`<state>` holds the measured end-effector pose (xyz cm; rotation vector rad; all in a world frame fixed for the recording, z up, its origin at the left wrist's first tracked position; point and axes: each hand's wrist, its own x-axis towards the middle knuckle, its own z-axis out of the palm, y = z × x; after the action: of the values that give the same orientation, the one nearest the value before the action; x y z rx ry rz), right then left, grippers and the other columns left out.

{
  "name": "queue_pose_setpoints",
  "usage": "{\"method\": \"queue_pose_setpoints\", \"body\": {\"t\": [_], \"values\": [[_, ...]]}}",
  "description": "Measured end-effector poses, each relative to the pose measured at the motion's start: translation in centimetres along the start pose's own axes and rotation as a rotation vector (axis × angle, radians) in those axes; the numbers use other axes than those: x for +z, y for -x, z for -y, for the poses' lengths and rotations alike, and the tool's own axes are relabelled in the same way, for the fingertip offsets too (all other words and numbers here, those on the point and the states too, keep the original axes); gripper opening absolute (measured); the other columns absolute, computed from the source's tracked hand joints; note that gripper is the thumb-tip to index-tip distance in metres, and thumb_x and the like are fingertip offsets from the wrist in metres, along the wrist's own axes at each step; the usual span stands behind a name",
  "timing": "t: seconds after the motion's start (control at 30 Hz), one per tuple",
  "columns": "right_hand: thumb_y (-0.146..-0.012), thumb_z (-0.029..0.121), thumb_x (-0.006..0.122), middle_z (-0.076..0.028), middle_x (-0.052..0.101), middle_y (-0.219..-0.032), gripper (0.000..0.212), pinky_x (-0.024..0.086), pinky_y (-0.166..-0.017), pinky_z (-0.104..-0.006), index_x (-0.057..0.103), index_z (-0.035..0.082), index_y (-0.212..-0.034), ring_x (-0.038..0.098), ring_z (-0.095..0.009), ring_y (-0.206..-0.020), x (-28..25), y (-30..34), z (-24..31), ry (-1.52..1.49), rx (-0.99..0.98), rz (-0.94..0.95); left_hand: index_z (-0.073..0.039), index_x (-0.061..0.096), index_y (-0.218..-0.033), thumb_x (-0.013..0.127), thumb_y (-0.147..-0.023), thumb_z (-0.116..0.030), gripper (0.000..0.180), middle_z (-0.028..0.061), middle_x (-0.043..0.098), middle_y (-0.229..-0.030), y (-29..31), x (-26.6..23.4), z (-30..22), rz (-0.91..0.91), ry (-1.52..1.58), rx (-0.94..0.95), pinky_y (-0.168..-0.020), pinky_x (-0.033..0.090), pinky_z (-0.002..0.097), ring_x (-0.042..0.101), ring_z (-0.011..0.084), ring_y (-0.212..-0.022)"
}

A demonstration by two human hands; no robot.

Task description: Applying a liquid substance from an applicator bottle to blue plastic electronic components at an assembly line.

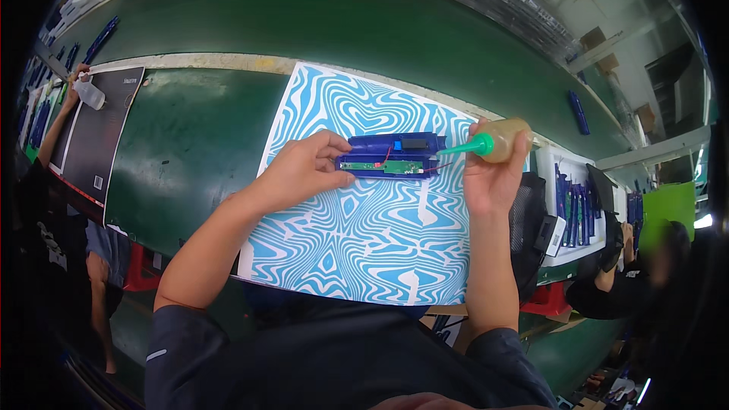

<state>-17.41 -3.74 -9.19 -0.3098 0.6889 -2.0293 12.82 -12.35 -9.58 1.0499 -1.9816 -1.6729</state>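
Two dark blue plastic housing halves lie side by side on a blue-and-white patterned mat. In the nearer half sits a green circuit board, with thin red wires running from it. The farther half holds a small black block. My left hand grips the left end of the housing between thumb and fingers. My right hand is wrapped round a squeeze bottle of yellowish liquid, tilted so its green nozzle points left. The nozzle's tip is at the right end of the housing; whether it touches cannot be told.
A white foam tray with several blue housings stands at the right, near a black mesh bag. Beyond the mat runs a green shelf with a blue housing on it. Co-workers sit at both sides; the left one's hand holds a clear bottle.
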Motion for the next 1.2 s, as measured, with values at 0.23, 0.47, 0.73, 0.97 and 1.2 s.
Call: {"method": "queue_pose_setpoints", "body": {"t": [0.23, 0.47, 0.73, 0.97, 1.2], "values": [[-0.098, 0.041, 0.066, -0.019, 0.054, -0.131, 0.060, 0.054, -0.101, -0.0430, 0.041, 0.009, -0.142, 0.060, -0.035, -0.119, 0.0, 1.9, -2.3, 0.221, -0.070, 0.045, 0.005, 0.060, -0.118, 0.083, -0.081, -0.007, 0.045, 0.0174, 0.073, -0.105, -0.4, 0.8, 0.7, -0.018, 0.041, -0.037, -0.080, 0.056, 0.0281, 0.071, 0.0165, -0.092], [-0.094, 0.048, 0.069, -0.020, 0.057, -0.131, 0.071, 0.050, -0.106, -0.0462, 0.039, 0.006, -0.142, 0.059, -0.037, -0.122, 0.4, 3.9, -4.1, 0.548, -0.218, 0.229, 0.005, 0.064, -0.113, 0.086, -0.080, -0.013, 0.044, 0.0158, 0.075, -0.099, -0.4, 0.8, 0.3, 0.015, 0.041, -0.066, -0.080, 0.056, 0.0278, 0.072, 0.0164, -0.090], [-0.086, 0.046, 0.080, -0.021, 0.057, -0.129, 0.085, 0.057, -0.095, -0.0504, 0.032, 0.008, -0.145, 0.063, -0.035, -0.118, 0.7, 4.7, -4.7, 0.604, -0.284, 0.306, 0.005, 0.065, -0.111, 0.089, -0.078, -0.018, 0.047, 0.0148, 0.076, -0.092, -0.4, 0.8, 0.5, 0.044, 0.057, -0.065, -0.076, 0.056, 0.0265, 0.073, 0.0151, -0.086], [-0.088, 0.052, 0.075, -0.020, 0.054, -0.132, 0.085, 0.054, -0.098, -0.0514, 0.030, 0.009, -0.146, 0.060, -0.035, -0.120, 0.8, 5.0, -4.8, 0.709, -0.310, 0.376, 0.005, 0.065, -0.110, 0.088, -0.078, -0.018, 0.045, 0.0140, 0.076, -0.091, -0.4, 0.7, 0.2, 0.045, 0.078, -0.064, -0.075, 0.056, 0.0256, 0.073, 0.0140, -0.084], [-0.084, 0.050, 0.080, -0.020, 0.054, -0.131, 0.089, 0.056, -0.096, -0.0520, 0.031, 0.009, -0.145, 0.060, -0.036, -0.120, 0.6, 5.1, -5.2, 0.708, -0.294, 0.385, 0.004, 0.066, -0.108, 0.089, -0.078, -0.020, 0.045, 0.0130, 0.076, -0.088, -0.4, 0.8, 0.2, 0.047, 0.059, -0.056, -0.073, 0.055, 0.0250, 0.072, 0.0130, -0.082]]}}
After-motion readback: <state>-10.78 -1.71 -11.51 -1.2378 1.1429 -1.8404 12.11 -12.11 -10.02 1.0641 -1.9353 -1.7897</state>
